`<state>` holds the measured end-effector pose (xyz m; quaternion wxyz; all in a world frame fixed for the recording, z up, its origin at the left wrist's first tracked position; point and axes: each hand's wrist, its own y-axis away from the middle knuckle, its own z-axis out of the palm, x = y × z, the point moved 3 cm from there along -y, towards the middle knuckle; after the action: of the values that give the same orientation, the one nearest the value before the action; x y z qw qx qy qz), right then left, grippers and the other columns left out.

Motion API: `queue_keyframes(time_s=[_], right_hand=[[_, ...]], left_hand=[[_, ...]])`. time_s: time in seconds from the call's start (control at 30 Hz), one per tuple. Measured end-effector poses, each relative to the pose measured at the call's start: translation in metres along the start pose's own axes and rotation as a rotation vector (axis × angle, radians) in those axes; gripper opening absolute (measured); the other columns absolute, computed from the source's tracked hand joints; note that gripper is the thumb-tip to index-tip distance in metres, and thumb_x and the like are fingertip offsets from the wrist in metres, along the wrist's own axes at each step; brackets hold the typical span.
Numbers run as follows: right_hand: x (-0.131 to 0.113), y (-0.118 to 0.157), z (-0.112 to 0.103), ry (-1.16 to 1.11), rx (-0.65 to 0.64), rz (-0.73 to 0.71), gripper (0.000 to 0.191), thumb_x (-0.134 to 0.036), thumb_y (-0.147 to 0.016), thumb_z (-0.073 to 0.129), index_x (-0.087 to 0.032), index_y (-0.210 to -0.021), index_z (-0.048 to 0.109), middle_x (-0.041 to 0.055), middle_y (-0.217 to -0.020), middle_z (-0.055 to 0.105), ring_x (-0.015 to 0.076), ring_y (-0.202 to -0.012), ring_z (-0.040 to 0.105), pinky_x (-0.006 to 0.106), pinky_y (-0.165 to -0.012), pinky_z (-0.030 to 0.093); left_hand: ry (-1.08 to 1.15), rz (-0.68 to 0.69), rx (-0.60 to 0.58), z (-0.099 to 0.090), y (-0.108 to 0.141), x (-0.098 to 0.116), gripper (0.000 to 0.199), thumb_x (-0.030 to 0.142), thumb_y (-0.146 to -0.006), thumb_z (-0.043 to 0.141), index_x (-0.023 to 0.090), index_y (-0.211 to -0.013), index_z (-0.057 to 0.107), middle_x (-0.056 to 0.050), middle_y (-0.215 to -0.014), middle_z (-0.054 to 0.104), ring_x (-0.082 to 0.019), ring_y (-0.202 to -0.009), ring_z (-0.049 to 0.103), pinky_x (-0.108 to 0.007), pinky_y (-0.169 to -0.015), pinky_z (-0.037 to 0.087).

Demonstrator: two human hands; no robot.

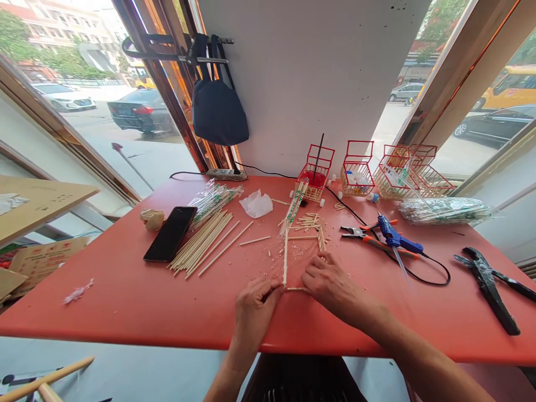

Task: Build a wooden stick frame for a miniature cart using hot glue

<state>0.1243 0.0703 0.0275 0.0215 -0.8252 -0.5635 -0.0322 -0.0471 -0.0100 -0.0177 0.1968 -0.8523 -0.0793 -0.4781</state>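
A small frame of wooden sticks [285, 258] stands on the red table near its front edge, between my hands. My left hand [256, 306] pinches the frame's near left corner with thumb and finger. My right hand [326, 282] is closed around the frame's right side, and its fingers hide that near corner. A short stick [295, 288] spans the near side between both hands. Short cut sticks [307, 221] and crumbs of wood lie just behind the frame. Long round sticks [205, 245] are spread to the left.
A phone [170, 233] lies on the table [138, 301] at left. Red-and-wood toy carts [358, 170] line the back. To the right are a blue glue gun [397, 237], orange-handled pliers [368, 237], black-handled cutters [488, 285] and a bagged stick bundle [446, 210]. A cable loops there.
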Motion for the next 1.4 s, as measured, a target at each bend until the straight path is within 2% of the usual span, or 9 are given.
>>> queue_keyframes(time_s=[0.73, 1.4], right_hand=[[-0.0008, -0.0014, -0.0042, -0.030, -0.021, 0.022, 0.011, -0.007, -0.096, 0.060, -0.015, -0.089, 0.063, 0.0076, -0.092, 0.067, 0.0244, -0.092, 0.052, 0.039, -0.092, 0.035], [0.0015, -0.0002, 0.0021, 0.021, 0.067, -0.007, 0.013, -0.009, -0.095, 0.063, -0.017, -0.085, 0.062, 0.0046, -0.087, 0.065, 0.0234, -0.087, 0.050, 0.038, -0.090, 0.034]], left_hand=[[0.009, 0.003, 0.009, 0.0009, 0.0010, -0.0031, 0.017, 0.033, -0.087, 0.064, 0.025, -0.081, 0.078, -0.001, -0.079, 0.077, -0.019, -0.077, 0.070, -0.029, -0.074, 0.054], [0.035, 0.034, 0.019, 0.0018, 0.0000, 0.0008, 0.016, 0.028, -0.087, 0.065, 0.024, -0.078, 0.077, 0.000, -0.076, 0.075, -0.018, -0.074, 0.069, -0.027, -0.072, 0.052]])
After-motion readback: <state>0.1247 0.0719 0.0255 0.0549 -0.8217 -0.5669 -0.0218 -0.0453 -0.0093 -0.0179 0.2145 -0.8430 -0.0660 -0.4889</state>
